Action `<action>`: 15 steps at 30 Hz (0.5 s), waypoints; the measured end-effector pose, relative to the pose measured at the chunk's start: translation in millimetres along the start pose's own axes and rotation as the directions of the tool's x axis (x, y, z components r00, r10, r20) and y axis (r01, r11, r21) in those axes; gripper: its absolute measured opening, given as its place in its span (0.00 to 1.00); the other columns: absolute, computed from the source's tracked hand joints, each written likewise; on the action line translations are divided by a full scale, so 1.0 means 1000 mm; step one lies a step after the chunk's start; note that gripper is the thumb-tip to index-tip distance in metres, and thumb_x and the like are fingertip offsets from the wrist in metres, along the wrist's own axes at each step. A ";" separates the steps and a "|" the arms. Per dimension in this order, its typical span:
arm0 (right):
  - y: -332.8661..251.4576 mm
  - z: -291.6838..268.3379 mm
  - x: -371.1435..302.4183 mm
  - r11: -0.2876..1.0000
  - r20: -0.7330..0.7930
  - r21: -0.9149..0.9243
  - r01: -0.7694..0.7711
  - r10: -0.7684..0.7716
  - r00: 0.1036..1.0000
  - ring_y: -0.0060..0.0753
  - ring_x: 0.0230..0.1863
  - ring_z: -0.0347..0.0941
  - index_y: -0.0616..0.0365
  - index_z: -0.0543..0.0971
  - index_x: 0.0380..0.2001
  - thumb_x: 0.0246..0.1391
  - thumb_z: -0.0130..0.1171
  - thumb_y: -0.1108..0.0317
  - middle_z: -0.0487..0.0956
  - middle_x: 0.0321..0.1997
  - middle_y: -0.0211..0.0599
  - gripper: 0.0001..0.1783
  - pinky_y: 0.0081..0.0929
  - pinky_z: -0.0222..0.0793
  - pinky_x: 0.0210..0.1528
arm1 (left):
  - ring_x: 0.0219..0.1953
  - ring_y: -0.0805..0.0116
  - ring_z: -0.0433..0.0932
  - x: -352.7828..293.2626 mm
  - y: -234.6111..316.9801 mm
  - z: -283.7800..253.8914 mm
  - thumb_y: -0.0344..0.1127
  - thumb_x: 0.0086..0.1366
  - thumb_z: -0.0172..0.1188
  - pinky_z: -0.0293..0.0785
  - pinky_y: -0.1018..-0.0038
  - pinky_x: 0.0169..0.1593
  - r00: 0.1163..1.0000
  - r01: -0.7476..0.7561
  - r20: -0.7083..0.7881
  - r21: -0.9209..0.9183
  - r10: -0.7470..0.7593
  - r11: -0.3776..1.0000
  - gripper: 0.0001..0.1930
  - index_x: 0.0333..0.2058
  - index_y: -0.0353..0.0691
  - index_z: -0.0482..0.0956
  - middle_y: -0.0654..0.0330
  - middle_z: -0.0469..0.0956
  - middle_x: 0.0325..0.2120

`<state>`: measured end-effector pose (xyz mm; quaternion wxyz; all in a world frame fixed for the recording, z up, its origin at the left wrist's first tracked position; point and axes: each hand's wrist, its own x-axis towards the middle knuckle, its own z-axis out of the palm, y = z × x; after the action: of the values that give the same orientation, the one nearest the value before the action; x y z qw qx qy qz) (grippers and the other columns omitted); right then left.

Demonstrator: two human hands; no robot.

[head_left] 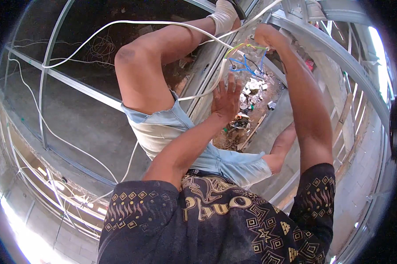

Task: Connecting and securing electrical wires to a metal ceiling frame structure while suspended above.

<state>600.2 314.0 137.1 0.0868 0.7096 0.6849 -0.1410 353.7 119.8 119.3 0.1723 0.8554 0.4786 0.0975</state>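
My left hand (227, 100) has its fingers stretched out and apart, resting by a metal channel next to a white sheathed cable (218, 81). My right hand (272, 37) is farther up and to the right, its fingers curled closed around the ends of thin electrical wires. Between the two hands the wires fan out loosely: a blue wire (247, 68) in loops, a yellow-green wire (247, 45) and a dark one. The tips inside my right fingers are hidden.
Metal framing, including a beam (339, 48) at the right and a rail (75, 83) at the left, surrounds me. Below lie white rubble (253, 88) and a wooden strip (253, 132). Another white cable (119, 22) arcs over my bent leg (141, 75).
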 end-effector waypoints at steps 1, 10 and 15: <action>0.005 0.006 0.011 1.000 -0.008 -0.008 -0.012 0.012 1.000 0.51 0.42 0.80 0.65 0.81 0.35 0.47 0.53 0.66 0.80 0.40 0.55 0.16 0.46 0.75 0.41 | 0.57 0.46 0.62 0.002 0.003 0.000 0.40 0.56 0.58 0.67 0.49 0.48 1.000 -0.010 0.013 -0.003 0.010 1.000 0.31 0.59 0.46 0.62 0.51 0.55 0.62; -0.062 -0.086 -0.025 0.991 0.407 0.137 0.000 -0.056 0.911 0.41 0.09 0.71 0.67 0.79 0.15 0.45 0.51 0.71 0.76 0.13 0.49 0.12 0.36 0.66 0.12 | 0.58 0.45 0.62 -0.006 -0.013 0.005 0.41 0.55 0.58 0.66 0.50 0.49 0.999 0.005 -0.043 0.030 -0.004 1.000 0.30 0.58 0.45 0.63 0.50 0.54 0.63; 0.036 -0.036 -0.007 0.891 0.322 -0.301 0.341 -0.241 0.916 0.44 0.17 0.74 0.63 0.81 0.19 0.40 0.55 0.69 0.78 0.19 0.48 0.09 0.38 0.69 0.18 | 0.58 0.45 0.61 0.005 0.015 0.000 0.40 0.55 0.58 0.66 0.50 0.49 0.994 -0.088 -0.074 -0.047 0.084 0.995 0.30 0.57 0.44 0.63 0.49 0.55 0.62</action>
<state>638.6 316.8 170.7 0.2839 0.5442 0.7794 -0.1255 367.6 116.8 125.3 0.1720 0.8666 0.4447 0.1475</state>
